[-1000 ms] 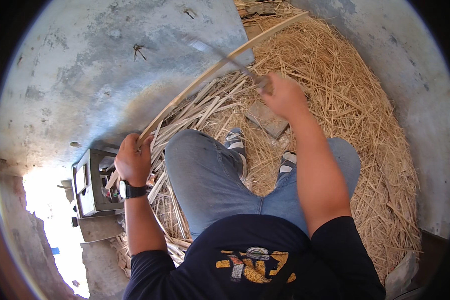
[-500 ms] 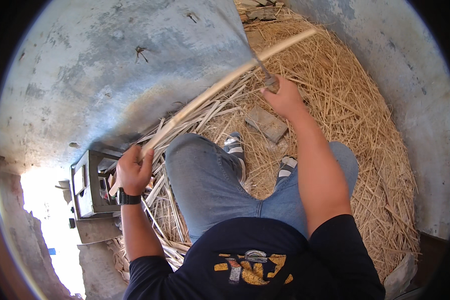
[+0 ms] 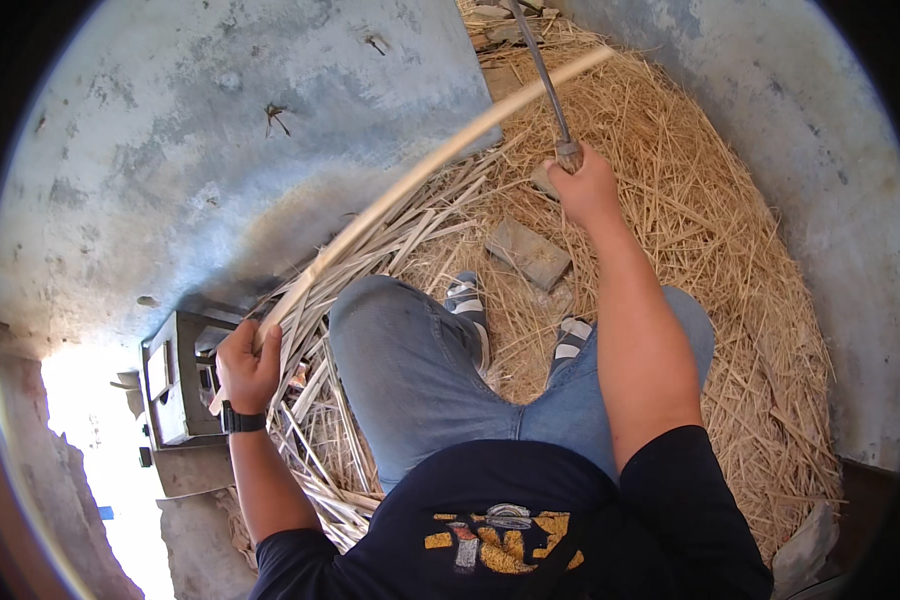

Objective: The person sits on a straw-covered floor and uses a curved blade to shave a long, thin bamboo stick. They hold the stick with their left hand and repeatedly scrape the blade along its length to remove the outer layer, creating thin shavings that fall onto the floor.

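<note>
My left hand (image 3: pixel 247 368), with a dark watch on its wrist, is closed round the near end of a long pale wooden strip, which looks like split bamboo (image 3: pixel 400 190). The strip slants away up to the right, and its far end is over the heap of shavings. In my right hand (image 3: pixel 590 190) is the handle of a long, narrow-bladed knife (image 3: pixel 546 80). The blade points away from me, tilted slightly left, and crosses the strip near its far part. Whether blade and strip touch, I cannot tell.
Straw-like shavings (image 3: pixel 710 240) cover the floor to the right and ahead. More pale strips (image 3: pixel 410 235) lie beside my left knee. A flat block (image 3: pixel 530 253) rests beyond my feet. A grey box-like stand (image 3: pixel 177 375) is at the left; bluish walls (image 3: pixel 200 130) rise on both sides.
My right hand has moved away and slightly right, and the knife blade now points more directly away. My left hand has shifted left and a little nearer, drawing the strip with it.
</note>
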`<state>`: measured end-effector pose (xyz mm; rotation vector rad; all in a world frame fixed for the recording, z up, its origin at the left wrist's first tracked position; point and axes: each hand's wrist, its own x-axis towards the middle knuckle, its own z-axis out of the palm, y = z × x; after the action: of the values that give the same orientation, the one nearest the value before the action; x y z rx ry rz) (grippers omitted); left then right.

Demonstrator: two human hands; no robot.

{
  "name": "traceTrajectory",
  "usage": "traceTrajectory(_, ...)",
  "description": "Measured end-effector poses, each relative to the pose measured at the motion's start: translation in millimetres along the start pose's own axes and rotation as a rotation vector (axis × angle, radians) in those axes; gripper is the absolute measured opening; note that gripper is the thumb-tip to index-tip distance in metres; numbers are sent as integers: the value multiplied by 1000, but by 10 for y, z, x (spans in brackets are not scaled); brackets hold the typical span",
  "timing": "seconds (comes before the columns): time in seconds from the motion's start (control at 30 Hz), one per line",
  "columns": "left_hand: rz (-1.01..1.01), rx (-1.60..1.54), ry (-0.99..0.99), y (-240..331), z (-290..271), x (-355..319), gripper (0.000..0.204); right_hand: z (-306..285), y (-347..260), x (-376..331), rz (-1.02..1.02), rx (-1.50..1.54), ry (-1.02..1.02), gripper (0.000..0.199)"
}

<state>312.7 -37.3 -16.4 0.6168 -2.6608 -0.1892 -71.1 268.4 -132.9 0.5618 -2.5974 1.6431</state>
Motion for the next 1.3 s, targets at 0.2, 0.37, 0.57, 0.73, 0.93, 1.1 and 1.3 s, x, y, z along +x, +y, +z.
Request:
traceTrajectory(0.2,-37,-41,28,38,31,-87,32,162,-497,-402,-213,-93,-292,30)
traceTrajectory(0.37,-9,-39,95,193,86,-65,29,210,-663,-513,-475,-337,-461,25)
traceTrajectory(0.57,-35,-22,121,154,22,-51,28,132,-186,-212,-114,4,-30,30)
traceTrajectory(0.73,9,-68,98,383,233,82,28,130,-554,-432,-87,132,-258,31)
traceTrajectory(0.93,-18,-143,-43,568,246,222,34,-99,-603,-342,-304,-356,-432,29)
traceTrajectory(1.1,-68,-130,-109,314,78,109,36,-171,-224,-115,-60,-61,-27,27)
traceTrajectory(1.3,-147,-215,-102,404,232,101,33,249,-510,-468,-323,-19,-302,27)
